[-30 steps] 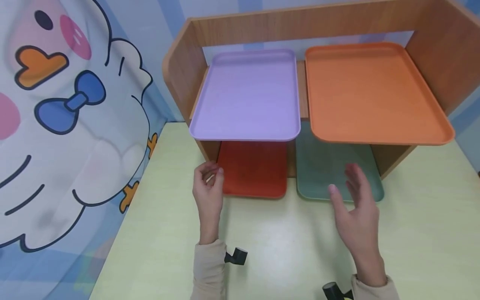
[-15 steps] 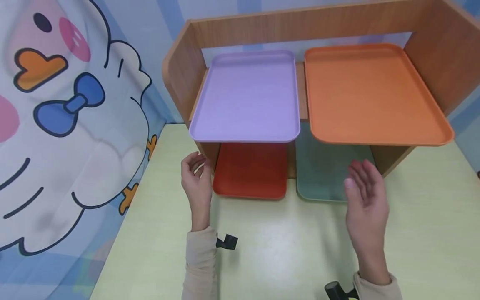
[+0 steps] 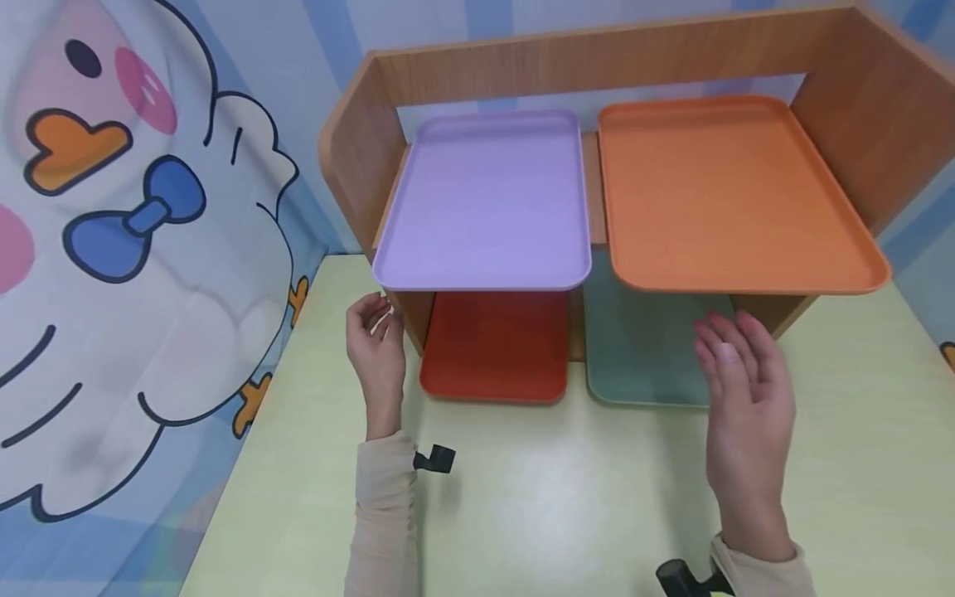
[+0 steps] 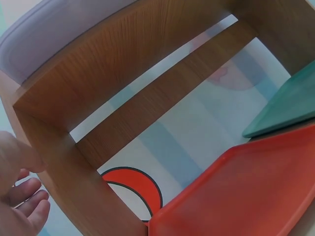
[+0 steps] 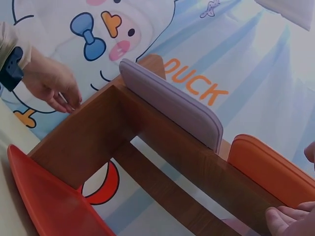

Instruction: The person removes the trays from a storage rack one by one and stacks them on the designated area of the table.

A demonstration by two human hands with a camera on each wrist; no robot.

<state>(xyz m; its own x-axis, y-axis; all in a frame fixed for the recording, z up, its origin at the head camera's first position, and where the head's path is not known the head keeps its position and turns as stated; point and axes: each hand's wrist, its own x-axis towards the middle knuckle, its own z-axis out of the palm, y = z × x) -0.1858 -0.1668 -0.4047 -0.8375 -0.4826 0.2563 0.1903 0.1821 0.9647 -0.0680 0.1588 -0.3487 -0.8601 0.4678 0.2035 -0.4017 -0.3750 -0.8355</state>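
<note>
A wooden two-level shelf [image 3: 597, 65] bears a purple tray [image 3: 488, 203] and an orange tray [image 3: 734, 195] on top. Below lie a red tray [image 3: 492, 348] and a green tray [image 3: 645, 352]. Beside the shelf's left side panel is my left hand [image 3: 376, 356], its fingers loosely bent; the left wrist view has the hand [image 4: 22, 196] at the panel's edge, but contact is unclear. My right hand [image 3: 749, 414] is near the right side panel, in front of the green tray's right part, fingers slightly bent. Neither hand holds anything.
The shelf stands on a pale table [image 3: 522, 497]. Behind and to the left is a blue-and-white backdrop with a cartoon duck [image 3: 201, 315]. Small black devices, one by the left wrist [image 3: 436, 458] and one by the right [image 3: 679, 578], stick out from the sleeves.
My left hand has moved left and slightly away, from the red tray's corner to the left panel. My right hand has shifted right toward the right panel. The trays stay in their places.
</note>
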